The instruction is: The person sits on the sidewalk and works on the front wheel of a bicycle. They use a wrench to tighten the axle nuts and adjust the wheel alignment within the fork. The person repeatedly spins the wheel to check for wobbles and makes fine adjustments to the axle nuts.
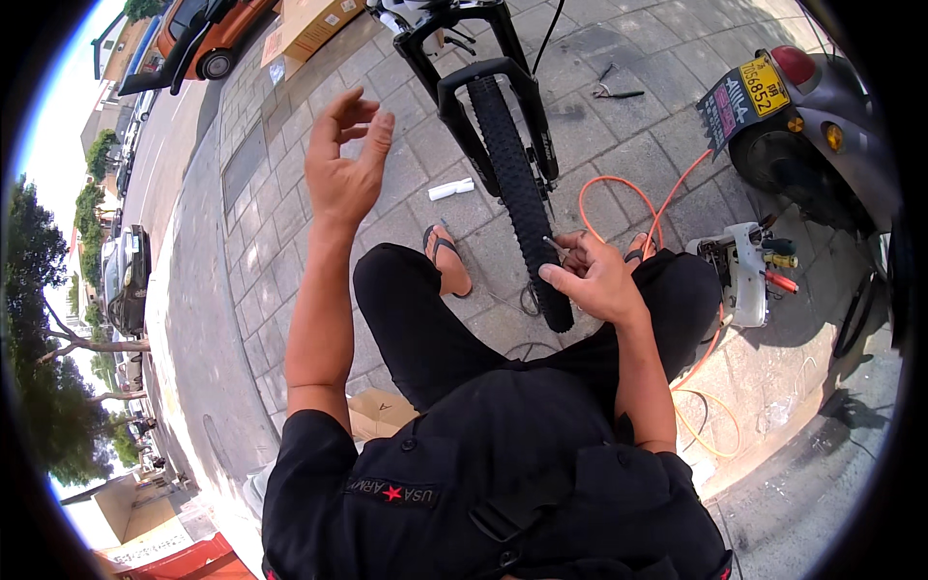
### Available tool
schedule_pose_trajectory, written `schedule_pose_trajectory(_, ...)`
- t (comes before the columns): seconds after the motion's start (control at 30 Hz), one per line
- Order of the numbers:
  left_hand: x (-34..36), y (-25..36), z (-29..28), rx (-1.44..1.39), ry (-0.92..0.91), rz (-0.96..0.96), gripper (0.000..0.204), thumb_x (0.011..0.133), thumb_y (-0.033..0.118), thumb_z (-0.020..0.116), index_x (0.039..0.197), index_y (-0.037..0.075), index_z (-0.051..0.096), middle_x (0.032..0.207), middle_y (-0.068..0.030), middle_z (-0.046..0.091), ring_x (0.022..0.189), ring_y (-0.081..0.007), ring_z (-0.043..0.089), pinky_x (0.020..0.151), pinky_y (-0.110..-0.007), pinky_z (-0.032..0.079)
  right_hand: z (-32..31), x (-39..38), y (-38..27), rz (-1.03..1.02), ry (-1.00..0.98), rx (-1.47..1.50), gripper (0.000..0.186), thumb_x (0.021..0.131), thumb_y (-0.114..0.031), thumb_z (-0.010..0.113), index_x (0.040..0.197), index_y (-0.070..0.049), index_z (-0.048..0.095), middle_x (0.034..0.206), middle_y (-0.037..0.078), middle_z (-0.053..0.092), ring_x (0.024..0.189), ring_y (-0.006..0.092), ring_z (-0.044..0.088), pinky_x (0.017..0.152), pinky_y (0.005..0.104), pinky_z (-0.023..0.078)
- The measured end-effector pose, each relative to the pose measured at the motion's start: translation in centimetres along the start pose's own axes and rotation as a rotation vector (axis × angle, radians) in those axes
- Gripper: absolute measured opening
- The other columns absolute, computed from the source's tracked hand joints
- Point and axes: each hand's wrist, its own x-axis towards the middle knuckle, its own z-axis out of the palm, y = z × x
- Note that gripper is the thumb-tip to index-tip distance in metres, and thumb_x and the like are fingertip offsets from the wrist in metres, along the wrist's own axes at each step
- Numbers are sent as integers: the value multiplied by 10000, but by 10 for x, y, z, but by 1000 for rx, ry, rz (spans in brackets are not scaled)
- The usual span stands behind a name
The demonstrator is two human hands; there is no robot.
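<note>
Between my knees stands the front wheel of a bicycle, its knobby black tyre held in a black suspension fork. My right hand is at the right side of the tyre's near end, fingers drawn together in a pinch. A small pale tip shows at its fingers, too small to name. My left hand is raised to the left of the fork, holding nothing, with thumb and fingers apart and slightly bent. On the paving between that hand and the wheel lies a small white tube-shaped object.
An orange hose loops over the paving on the right. Beyond it stand a white tool case with tools and a parked scooter. Pliers lie at the far right. A cardboard box and an orange car are at the far left.
</note>
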Motion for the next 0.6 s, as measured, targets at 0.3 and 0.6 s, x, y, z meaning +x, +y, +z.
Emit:
schedule_pose_trajectory(0.3, -40, -103, 131, -289, -208, -467, 554, 1058, 418, 597, 1446, 27, 536, 1189, -172, 720, 1061, -236, 699, 922, -350, 522, 1, 17, 5, 170, -201, 179, 478, 806, -203, 911, 1067, 15, 575, 736, -4, 595, 665, 57, 528, 586, 248, 415)
schedule_pose_trajectory(0.6, -48, -127, 144, -384, -108, -486, 481, 1031, 433, 645, 1328, 54, 638, 981, -117, 761, 893, -161, 700, 817, -315, 539, 33, 40, -2, 266, -360, 202, 546, 767, -228, 949, 977, -37, 483, 720, -9, 544, 665, 52, 504, 568, 233, 394)
